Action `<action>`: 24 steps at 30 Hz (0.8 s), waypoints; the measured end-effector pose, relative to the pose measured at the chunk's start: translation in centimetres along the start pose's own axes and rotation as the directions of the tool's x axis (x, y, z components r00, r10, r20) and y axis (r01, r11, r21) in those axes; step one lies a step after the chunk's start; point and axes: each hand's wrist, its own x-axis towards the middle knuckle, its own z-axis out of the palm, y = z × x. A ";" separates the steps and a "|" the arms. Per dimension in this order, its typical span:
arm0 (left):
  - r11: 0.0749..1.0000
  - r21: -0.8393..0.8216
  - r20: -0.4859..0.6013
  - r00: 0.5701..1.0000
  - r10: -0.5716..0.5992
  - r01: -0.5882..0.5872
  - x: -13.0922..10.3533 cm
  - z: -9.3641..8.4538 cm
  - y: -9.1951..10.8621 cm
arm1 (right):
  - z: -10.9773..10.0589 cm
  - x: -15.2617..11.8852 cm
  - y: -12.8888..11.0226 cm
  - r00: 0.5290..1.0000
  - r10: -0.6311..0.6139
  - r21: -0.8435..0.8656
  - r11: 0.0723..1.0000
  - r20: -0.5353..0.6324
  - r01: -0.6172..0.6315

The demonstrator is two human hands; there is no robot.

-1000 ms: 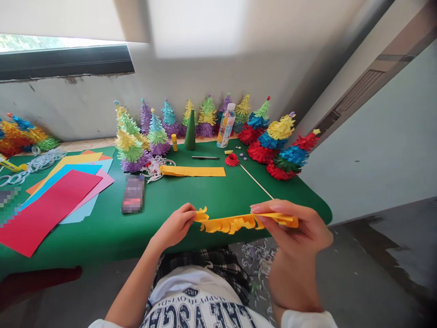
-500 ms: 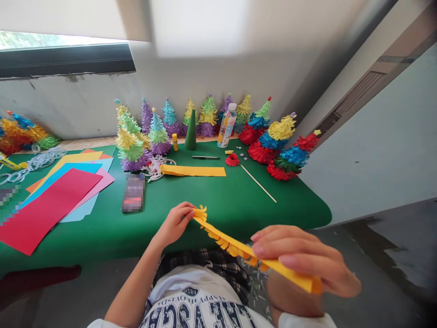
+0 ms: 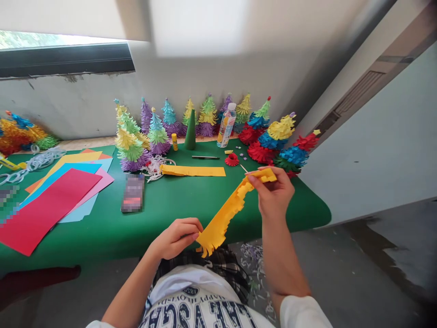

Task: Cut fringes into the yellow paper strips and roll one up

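Between my hands stretches a fringed yellow paper strip (image 3: 223, 213), slanting up to the right over the table's front edge, its cut side facing down and right. My left hand (image 3: 179, 237) pinches the lower left end. Higher up, my right hand (image 3: 276, 189) grips the other end, which bends over at the fingers. Behind the strip lies a second yellow paper strip (image 3: 194, 171), flat on the green table. A thin wooden stick (image 3: 243, 168) is mostly covered by my right hand and the strip. Near it sits a red fringed paper roll (image 3: 231, 160).
Several fringed paper trees (image 3: 209, 116) line the wall, around a bare green cone (image 3: 191, 132), a glue stick (image 3: 175, 142) and a bottle (image 3: 226, 125). A pen (image 3: 205, 157) and phone (image 3: 133, 193) lie in front. Coloured paper sheets (image 3: 51, 205) cover the left; paper scraps (image 3: 254, 259) litter the floor.
My right hand has moved up and left, over the table, raising its end of the fringed strip. My left hand has dropped slightly. The strip now slants the other way.
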 end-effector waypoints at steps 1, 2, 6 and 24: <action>1.000 -0.025 -0.021 1.000 0.008 -0.009 -0.1 0.0 0.1 | 0.1 0.0 0.5 0.999 0.040 -0.008 0.999 -0.003 -0.040; 0.999 -0.048 -0.041 0.999 0.017 -0.019 -0.1 0.0 0.2 | 0.2 -0.1 1.0 0.997 0.074 -0.017 0.997 -0.008 -0.074; 0.993 -0.106 -0.097 0.995 0.039 -0.050 -0.2 0.0 0.3 | 0.3 -0.6 2.1 0.987 0.155 -0.062 0.986 -0.030 -0.157; 0.950 -0.226 -0.392 0.913 0.113 -0.214 -0.2 0.3 0.5 | -0.9 -2.7 4.2 0.928 0.361 -0.003 0.932 0.097 -0.362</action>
